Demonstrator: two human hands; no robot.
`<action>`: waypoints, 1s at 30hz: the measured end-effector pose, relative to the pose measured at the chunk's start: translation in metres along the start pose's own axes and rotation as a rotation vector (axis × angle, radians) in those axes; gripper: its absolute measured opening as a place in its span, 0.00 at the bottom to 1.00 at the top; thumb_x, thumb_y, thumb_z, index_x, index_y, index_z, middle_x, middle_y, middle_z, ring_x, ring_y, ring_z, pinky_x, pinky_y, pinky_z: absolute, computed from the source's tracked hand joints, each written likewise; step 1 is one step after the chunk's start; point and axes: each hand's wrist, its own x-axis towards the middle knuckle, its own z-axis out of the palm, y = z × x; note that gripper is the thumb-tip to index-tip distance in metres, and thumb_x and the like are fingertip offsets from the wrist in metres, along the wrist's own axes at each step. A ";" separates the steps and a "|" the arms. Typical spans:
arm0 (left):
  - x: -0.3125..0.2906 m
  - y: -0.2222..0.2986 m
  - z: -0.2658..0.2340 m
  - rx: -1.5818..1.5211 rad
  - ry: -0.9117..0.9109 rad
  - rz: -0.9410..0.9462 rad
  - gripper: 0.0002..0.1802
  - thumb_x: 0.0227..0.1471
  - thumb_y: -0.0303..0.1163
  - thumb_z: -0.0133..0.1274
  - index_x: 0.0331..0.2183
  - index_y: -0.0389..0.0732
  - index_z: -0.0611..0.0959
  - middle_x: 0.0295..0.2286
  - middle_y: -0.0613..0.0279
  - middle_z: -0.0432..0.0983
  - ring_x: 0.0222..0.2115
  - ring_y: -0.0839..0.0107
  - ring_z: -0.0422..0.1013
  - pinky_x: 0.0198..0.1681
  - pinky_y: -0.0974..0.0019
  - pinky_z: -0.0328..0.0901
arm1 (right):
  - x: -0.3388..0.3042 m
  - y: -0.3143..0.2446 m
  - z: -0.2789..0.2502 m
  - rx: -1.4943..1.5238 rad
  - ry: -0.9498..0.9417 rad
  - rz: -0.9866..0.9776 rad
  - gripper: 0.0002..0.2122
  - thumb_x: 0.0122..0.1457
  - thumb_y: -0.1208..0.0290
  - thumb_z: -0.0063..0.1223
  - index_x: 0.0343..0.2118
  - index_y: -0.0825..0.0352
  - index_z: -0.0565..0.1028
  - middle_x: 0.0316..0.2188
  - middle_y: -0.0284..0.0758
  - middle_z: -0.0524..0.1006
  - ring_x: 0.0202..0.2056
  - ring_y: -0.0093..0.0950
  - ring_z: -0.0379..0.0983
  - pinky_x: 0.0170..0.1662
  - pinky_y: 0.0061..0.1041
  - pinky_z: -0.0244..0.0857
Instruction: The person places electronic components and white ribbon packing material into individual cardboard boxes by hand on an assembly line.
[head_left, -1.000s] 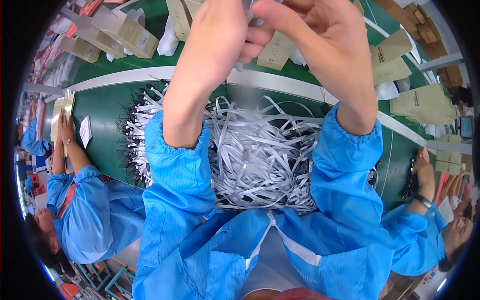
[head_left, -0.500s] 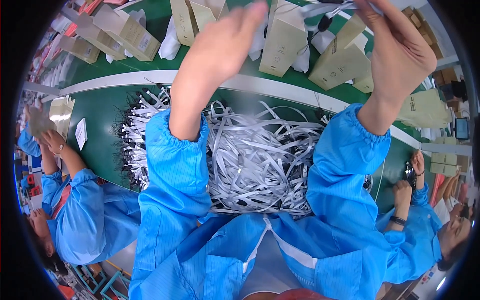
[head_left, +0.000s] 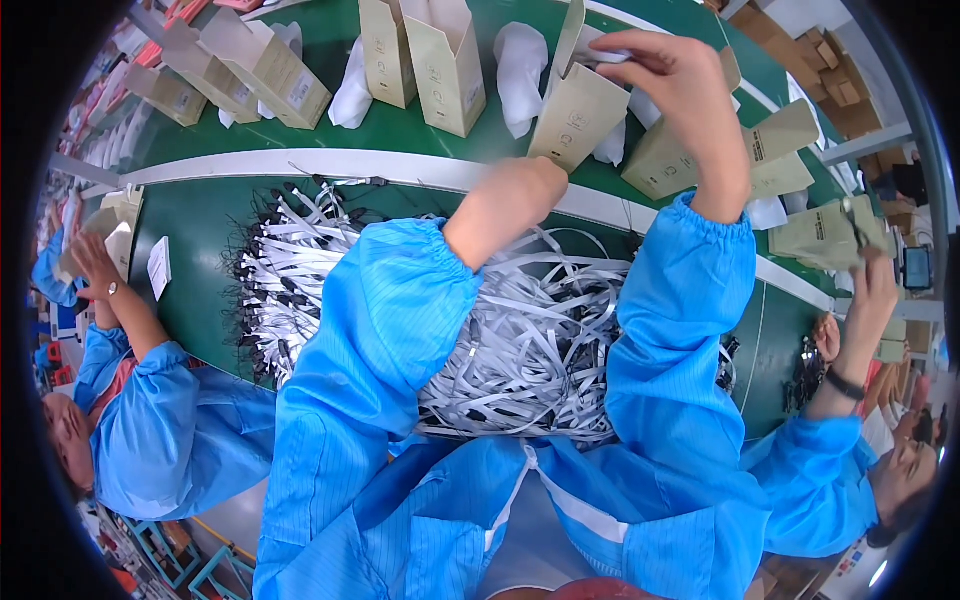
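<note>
My right hand [head_left: 690, 95] is at the open top of a beige carton [head_left: 580, 118], its thumb and fingers closed on a folded grey-white lanyard [head_left: 610, 57]. Most of that strap is hidden by the fingers and the carton's flap. Below the same carton, by its lower edge, my left hand [head_left: 510, 205] is smeared by motion and its fingers cannot be made out. Between my forearms lies a big tangled heap of grey-white lanyards [head_left: 530, 350]. Another bundle of lanyards [head_left: 290, 270], with black clips and thin cords, spreads to its left on the green table [head_left: 195, 290].
More open beige cartons [head_left: 445, 75] stand along the far belt, with white wrapped items [head_left: 520, 80] between them. A pale rail [head_left: 400, 168] divides belt from table. Co-workers in blue sit on both sides; the right one's hand [head_left: 875, 290] is raised. A white card [head_left: 160, 268] lies left.
My left hand has moved down and right to the carton's base. My right hand has come left and lower, bringing the lanyard to the carton's opening. The right co-worker's hand has risen.
</note>
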 end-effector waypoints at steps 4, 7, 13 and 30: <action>-0.007 -0.006 0.006 0.002 0.113 0.019 0.12 0.37 0.18 0.57 0.29 0.40 0.76 0.29 0.52 0.77 0.31 0.50 0.74 0.29 0.55 0.66 | -0.002 -0.004 -0.001 0.063 -0.044 0.053 0.14 0.56 0.82 0.56 0.46 0.73 0.76 0.43 0.36 0.80 0.44 0.24 0.77 0.50 0.21 0.70; -0.013 -0.014 0.005 -0.045 0.206 0.060 0.12 0.35 0.18 0.58 0.28 0.40 0.76 0.27 0.53 0.77 0.29 0.50 0.74 0.28 0.54 0.66 | -0.008 -0.019 -0.012 0.081 -0.026 0.064 0.13 0.57 0.81 0.56 0.46 0.73 0.77 0.41 0.36 0.80 0.44 0.24 0.77 0.49 0.21 0.70; -0.009 -0.022 0.014 0.072 0.107 0.132 0.13 0.34 0.21 0.60 0.26 0.40 0.75 0.26 0.54 0.75 0.30 0.53 0.74 0.29 0.56 0.65 | -0.021 -0.066 -0.032 0.070 0.078 0.057 0.11 0.59 0.78 0.56 0.45 0.72 0.78 0.39 0.36 0.81 0.42 0.24 0.77 0.48 0.21 0.70; -0.063 0.032 -0.152 -0.390 0.620 0.369 0.08 0.46 0.13 0.52 0.31 0.34 0.76 0.29 0.57 0.78 0.29 0.69 0.74 0.33 0.69 0.69 | -0.022 -0.101 0.040 0.581 -0.103 -0.047 0.15 0.65 0.68 0.50 0.51 0.69 0.72 0.27 0.32 0.78 0.34 0.19 0.75 0.39 0.16 0.67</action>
